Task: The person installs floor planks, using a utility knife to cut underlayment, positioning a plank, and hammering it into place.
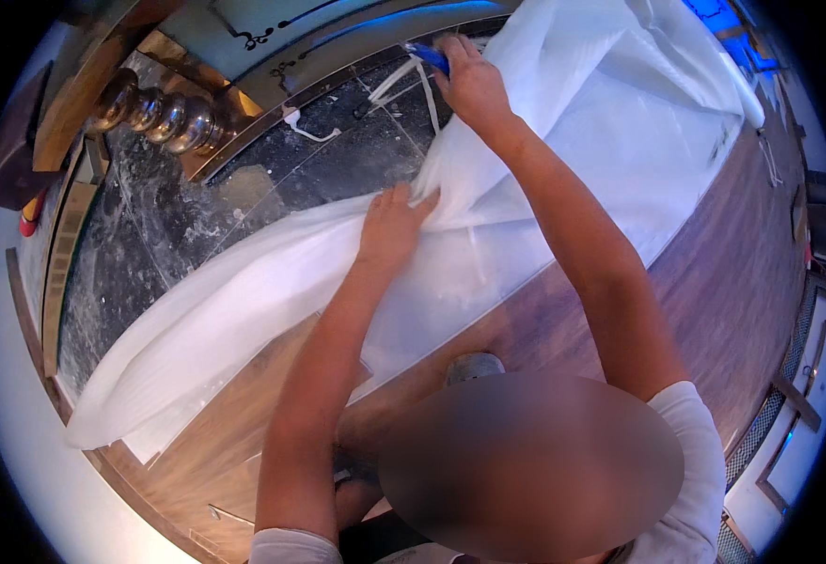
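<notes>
Dark, dust-smeared tiles (286, 183) and wood-look planks (704, 263) make up the floor, with a translucent white sheet (610, 122) spread across both, hiding much of where they meet. The left hand (392, 227) lies on the sheet's bunched edge, thumb apart from the fingers; whether it grips a fold I cannot tell. The right hand (474, 86) is closed around a blue tool (429, 57), perhaps a cutter, partly covered by the fingers.
</notes>
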`<state>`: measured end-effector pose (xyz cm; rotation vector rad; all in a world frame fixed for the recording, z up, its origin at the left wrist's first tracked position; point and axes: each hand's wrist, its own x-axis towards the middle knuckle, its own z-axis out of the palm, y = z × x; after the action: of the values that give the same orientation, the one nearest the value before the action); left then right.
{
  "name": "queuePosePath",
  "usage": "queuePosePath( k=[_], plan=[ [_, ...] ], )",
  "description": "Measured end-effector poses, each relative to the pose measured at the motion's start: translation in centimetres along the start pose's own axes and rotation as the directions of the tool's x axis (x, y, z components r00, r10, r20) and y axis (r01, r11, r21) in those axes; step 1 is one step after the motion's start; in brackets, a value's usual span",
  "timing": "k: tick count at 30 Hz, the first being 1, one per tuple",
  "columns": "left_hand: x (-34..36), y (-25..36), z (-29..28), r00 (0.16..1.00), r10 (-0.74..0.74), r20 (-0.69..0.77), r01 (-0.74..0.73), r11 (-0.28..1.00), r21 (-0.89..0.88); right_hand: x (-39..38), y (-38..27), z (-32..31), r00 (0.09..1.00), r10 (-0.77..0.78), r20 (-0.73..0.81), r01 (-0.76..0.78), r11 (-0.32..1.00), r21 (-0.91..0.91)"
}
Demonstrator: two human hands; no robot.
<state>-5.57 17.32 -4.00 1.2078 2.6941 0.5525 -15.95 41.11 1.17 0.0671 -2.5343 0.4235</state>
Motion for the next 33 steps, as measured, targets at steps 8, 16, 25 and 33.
queuePosePath(
  k=[8,16,25,33],
  plan=[
    [-1.2,-1.1,0.0,0.983,0.184,-0.005,-0.183,0.980,0.072,-6.8,-1.7,2.2,0.857,0.286,0.430,-0.256,0.958,-0.127],
    [-1.4,-1.8,0.2,0.976,0.213,-0.045,-0.208,0.974,0.091,-4.1,-3.5,1.2,0.858,0.287,0.425,-0.311,0.950,-0.014],
    [-0.1,-1.0,-1.5,1.000,0.008,0.028,-0.010,0.997,0.073,-3.9,-2.4,-4.4,0.929,0.287,0.232,-0.298,0.954,0.013],
    [0.4,-0.5,-2.1,0.985,-0.017,0.170,-0.013,0.985,0.173,-16.7,-7.9,-7.4,0.691,0.474,0.546,-0.670,0.703,0.238]
  ],
)
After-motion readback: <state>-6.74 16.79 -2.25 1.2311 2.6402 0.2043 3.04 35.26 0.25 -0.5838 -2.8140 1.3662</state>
